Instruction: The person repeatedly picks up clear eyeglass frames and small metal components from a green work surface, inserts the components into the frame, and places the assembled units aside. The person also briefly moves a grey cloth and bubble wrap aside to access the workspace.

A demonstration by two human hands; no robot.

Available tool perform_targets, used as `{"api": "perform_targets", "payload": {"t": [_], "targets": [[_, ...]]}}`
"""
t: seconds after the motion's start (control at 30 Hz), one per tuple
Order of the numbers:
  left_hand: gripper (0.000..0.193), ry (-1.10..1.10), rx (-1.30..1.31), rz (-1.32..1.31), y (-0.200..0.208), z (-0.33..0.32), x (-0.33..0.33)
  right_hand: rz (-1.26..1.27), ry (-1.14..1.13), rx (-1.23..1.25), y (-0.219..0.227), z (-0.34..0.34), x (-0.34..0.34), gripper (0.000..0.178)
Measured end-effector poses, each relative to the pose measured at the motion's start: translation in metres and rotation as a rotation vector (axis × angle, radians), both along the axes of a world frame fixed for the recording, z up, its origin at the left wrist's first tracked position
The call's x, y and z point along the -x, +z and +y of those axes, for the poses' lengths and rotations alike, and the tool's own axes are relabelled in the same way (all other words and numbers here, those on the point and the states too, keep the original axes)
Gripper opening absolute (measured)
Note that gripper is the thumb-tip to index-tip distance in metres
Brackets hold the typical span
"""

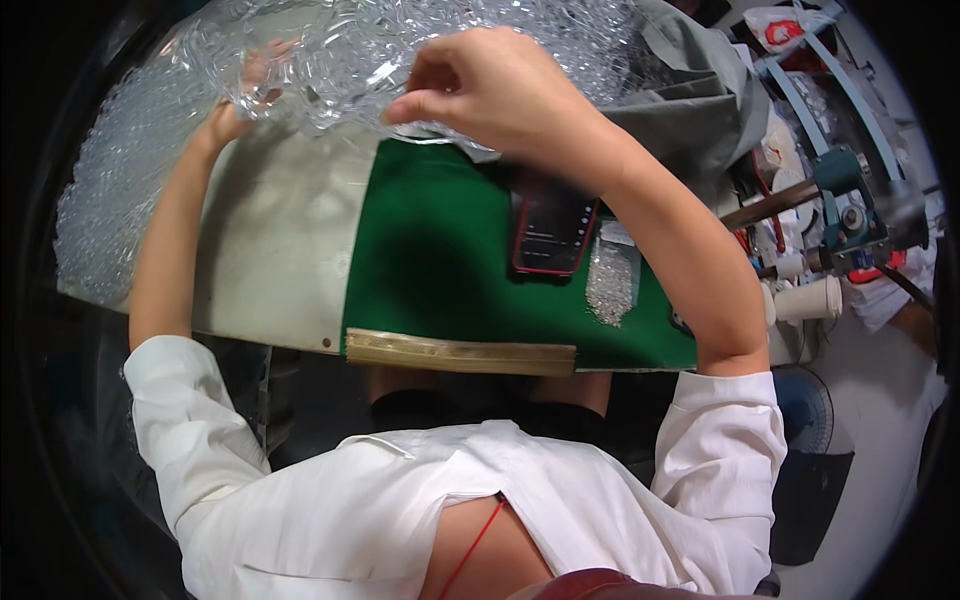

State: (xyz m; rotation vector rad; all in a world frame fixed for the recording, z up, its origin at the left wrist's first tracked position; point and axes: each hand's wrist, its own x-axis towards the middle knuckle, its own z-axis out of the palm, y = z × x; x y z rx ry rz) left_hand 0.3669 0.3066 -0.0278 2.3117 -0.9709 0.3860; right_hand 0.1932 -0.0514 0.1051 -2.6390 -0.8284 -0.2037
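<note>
Tangled, shiny clear plastic pieces point(350, 60) are heaped along the far side of the table. My left hand point(248, 92) reaches into their left part, its fingers curved around some of them and partly covered by them. My right hand point(490, 85) is over the near edge of the heap, thumb and fingers drawn together. Anything between its fingertips is too small or too clear to make out. Below my right forearm, a phone with a red edge point(553, 232) lies on the green mat point(430, 240), next to a small clear bag of tiny pale beads point(612, 275).
More clear, bubbly plastic point(110, 190) covers the table's left side. A wooden strip point(460, 352) runs along the mat's front edge. Grey cloth point(690, 120) lies at the far right. A metal clamp-like machine point(850, 215) stands on the right, beside a white cup-shaped object point(808, 298).
</note>
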Motion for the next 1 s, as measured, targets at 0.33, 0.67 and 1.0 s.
{"api": "perform_targets", "payload": {"t": [0.33,0.67,1.0], "targets": [[0.041,0.178,-0.435,-0.33,0.091,-0.003,-0.04,0.103,0.059,0.372,-0.063,0.031,0.041,0.055],[0.034,0.296,-0.744,-0.577,0.031,-0.103,-0.103,-0.221,-0.038,0.073,-0.056,-0.031,0.079,0.012],[0.019,0.279,-0.659,-0.324,0.063,-0.125,-0.077,0.21,-1.139,0.378,-0.162,-0.33,-0.031,0.059]]}}
